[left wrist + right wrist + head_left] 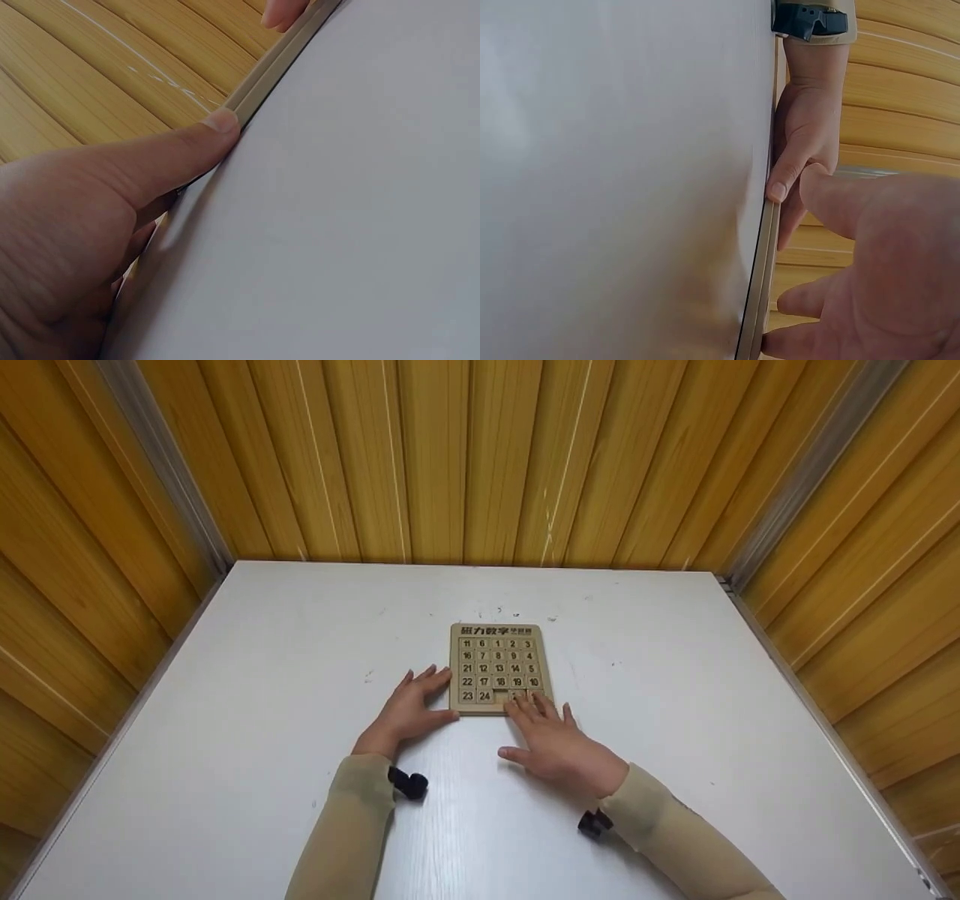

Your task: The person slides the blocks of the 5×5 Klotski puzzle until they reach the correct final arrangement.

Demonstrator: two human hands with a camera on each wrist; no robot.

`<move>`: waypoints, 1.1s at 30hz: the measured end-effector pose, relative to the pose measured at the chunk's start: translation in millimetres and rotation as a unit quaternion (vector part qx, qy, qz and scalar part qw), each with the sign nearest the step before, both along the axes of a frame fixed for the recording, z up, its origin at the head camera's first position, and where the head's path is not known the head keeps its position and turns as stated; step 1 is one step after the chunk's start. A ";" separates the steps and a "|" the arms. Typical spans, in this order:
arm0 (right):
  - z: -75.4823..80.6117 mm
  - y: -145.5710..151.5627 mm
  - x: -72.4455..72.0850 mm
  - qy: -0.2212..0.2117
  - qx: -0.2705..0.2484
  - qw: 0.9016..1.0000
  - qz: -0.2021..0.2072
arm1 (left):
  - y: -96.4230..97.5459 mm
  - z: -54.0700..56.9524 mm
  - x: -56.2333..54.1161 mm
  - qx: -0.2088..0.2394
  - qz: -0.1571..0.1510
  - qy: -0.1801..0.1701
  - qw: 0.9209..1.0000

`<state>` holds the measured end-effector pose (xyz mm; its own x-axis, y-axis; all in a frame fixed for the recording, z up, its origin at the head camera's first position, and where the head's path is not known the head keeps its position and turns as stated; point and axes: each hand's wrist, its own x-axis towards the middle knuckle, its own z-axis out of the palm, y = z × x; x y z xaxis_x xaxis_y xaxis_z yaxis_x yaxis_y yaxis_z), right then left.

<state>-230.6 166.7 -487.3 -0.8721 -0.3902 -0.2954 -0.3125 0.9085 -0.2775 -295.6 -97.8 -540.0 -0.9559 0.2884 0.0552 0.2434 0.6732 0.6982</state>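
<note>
A wooden number sliding puzzle [499, 668] lies flat on the white table, its numbered tiles in rows beneath a printed heading. A gap shows in the middle of the bottom row. My left hand [409, 709] braces the lower left corner, fingers along the left edge and thumb at the bottom. In the left wrist view, the left thumb [180, 154] touches the puzzle's side. With fingers extended, my right hand [559, 742] rests its fingertips on the bottom-row tiles at the right, partly covering them. Its thumb points away from the board.
The white table [262, 660] extends around the puzzle, with small dark marks beyond it. Wood-patterned panels [465, 457] stand behind and at both sides. A black wrist camera [409, 784] sits on the left sleeve, and another camera [595, 823] on the right.
</note>
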 end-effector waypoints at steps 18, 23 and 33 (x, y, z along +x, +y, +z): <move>-0.8 -33.9 1.0 0.003 -0.016 0.999 0.041 | -0.4 -0.2 1.2 -0.005 0.013 -0.011 1.000; -2.7 -36.1 -1.3 0.003 -0.015 0.999 0.046 | 0.0 0.3 1.1 -0.003 0.008 -0.010 1.000; -2.3 -22.3 -1.0 0.009 -0.012 0.999 0.034 | -1.4 0.0 -0.2 -0.002 0.001 -0.005 1.000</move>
